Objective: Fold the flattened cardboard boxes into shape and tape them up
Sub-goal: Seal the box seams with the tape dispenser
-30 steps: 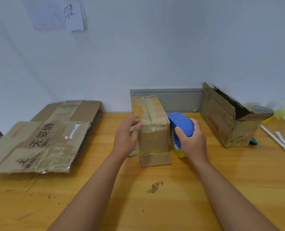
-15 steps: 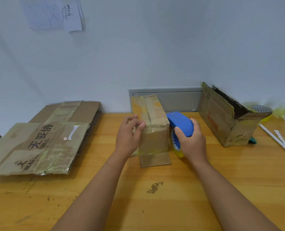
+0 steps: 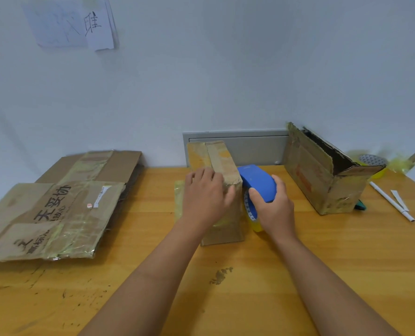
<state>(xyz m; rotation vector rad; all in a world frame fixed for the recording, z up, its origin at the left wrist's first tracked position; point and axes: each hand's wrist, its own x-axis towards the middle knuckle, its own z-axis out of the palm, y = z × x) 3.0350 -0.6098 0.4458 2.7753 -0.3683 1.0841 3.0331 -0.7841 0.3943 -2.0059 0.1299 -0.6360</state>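
The left hand [image 3: 205,198] lies flat against the small box [image 3: 219,190], fingers fairly straight and spread over its near top edge and front face, pressing rather than gripping. The right hand [image 3: 273,209] is curled round the blue tape dispenser [image 3: 257,181], thumb on the near side and fingers over the far side, holding it tight against the box's right side. The yellowish tape roll [image 3: 252,214] shows below the blue housing (its lower edge is just visible beside the wrist).

The box stands upright on the table [image 3: 347,263], near the middle and towards the wall, with a flap sticking out at its base. The left hand hides much of the front face, so the state of the tape there is hard to make out; a shiny strip shows to the left of the hand.

A flat cardboard stack [image 3: 53,209] lies on the table's left part, well apart from the hands and cut off at the picture's left edge. An open box [image 3: 323,175] lies on its side to the right, with a white pen [image 3: 390,201] beyond it. Something yellow behind that box is blurred. Papers [image 3: 73,23] hang on the wall.
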